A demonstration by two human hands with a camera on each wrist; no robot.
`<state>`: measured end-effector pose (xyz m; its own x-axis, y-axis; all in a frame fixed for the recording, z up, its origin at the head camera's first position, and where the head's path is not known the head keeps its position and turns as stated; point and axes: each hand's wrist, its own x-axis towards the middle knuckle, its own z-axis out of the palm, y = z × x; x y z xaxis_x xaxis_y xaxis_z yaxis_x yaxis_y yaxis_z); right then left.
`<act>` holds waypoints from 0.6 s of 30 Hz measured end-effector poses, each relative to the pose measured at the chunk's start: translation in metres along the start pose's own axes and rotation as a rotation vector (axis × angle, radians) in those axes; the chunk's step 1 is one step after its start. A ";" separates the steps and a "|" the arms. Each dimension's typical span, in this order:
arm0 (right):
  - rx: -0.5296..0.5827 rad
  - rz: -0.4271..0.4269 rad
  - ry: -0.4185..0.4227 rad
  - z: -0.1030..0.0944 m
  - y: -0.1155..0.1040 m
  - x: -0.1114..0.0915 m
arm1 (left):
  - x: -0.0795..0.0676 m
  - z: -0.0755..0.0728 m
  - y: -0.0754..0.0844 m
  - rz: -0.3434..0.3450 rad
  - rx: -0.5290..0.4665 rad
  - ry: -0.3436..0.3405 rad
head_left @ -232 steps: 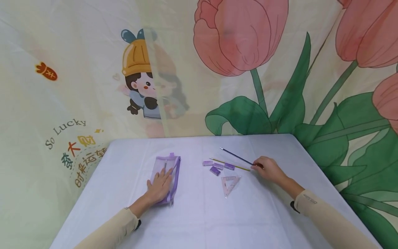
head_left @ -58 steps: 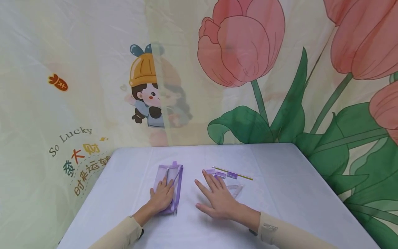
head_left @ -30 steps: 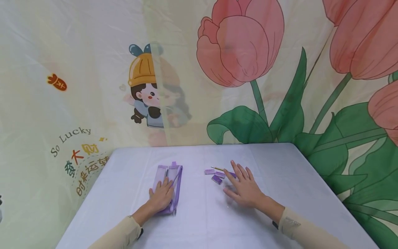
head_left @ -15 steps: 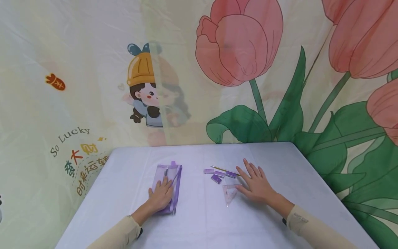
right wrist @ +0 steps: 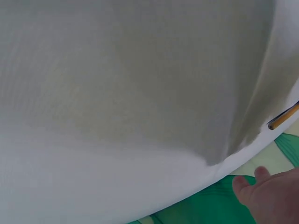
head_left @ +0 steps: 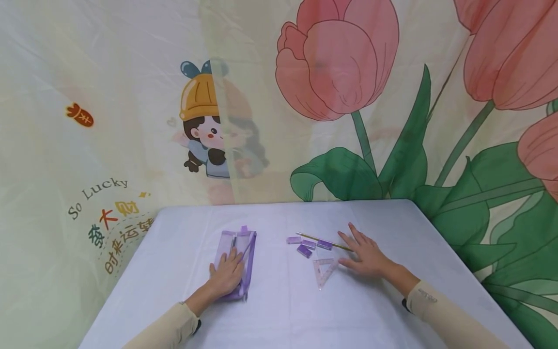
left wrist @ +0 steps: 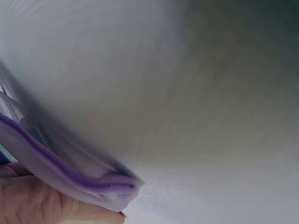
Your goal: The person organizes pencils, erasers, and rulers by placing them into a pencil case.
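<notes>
A purple mesh pencil case [head_left: 250, 261] lies on the left half of the table, with slim pencil-like sticks showing through it. My left hand [head_left: 227, 275] rests flat on it, fingers extended; the left wrist view has the case's purple-trimmed corner [left wrist: 107, 186] beside the hand [left wrist: 37, 200]. My right hand [head_left: 367, 254], fingers spread and holding nothing, hovers at the near end of a yellow pencil [head_left: 342, 246]. That pencil [right wrist: 285, 117] also shows in the right wrist view. By my right thumb lies a clear pinkish set square [head_left: 318, 276].
Several small purple blocks, like erasers, cluster left of the pencil, among them a darker one [head_left: 304, 251]. A white cloth [head_left: 279, 315] covers the table, and a printed curtain [head_left: 257, 97] with tulips hangs behind its far edge.
Earlier my right hand held a dark pencil; that hand is now without it. Since then it has passed from near the case rightward over the set square to the yellow pencil's end. The left hand stays.
</notes>
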<state>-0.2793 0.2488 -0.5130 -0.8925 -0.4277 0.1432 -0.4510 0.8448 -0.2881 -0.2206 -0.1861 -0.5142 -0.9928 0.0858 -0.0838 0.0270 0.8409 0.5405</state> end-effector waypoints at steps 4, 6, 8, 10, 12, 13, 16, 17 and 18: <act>0.114 0.022 -0.010 -0.001 0.009 0.007 | 0.000 0.000 -0.001 0.003 0.001 -0.006; 0.187 0.049 -0.020 -0.002 0.013 0.009 | 0.001 0.000 0.000 0.004 0.003 -0.009; 0.264 0.079 -0.032 -0.003 0.017 0.012 | 0.003 0.000 0.001 0.007 0.007 -0.007; 0.322 0.101 -0.041 -0.004 0.019 0.015 | 0.004 0.000 0.002 0.010 0.009 -0.004; 0.344 0.135 -0.041 -0.003 0.022 0.018 | 0.005 0.000 0.003 0.015 0.009 -0.006; 0.351 0.147 -0.036 -0.002 0.022 0.020 | 0.005 0.000 0.004 0.019 0.009 -0.007; 0.371 0.168 -0.039 0.003 0.024 0.024 | 0.003 0.000 0.003 0.014 0.008 -0.009; 0.377 0.173 -0.044 0.006 0.024 0.025 | 0.002 0.001 0.002 0.006 0.006 -0.012; 0.385 0.172 -0.047 0.008 0.024 0.026 | 0.001 0.001 0.001 0.000 0.004 -0.012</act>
<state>-0.3132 0.2557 -0.5236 -0.9497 -0.3126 0.0214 -0.2536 0.7268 -0.6383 -0.2211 -0.1841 -0.5147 -0.9913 0.0927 -0.0939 0.0280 0.8430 0.5372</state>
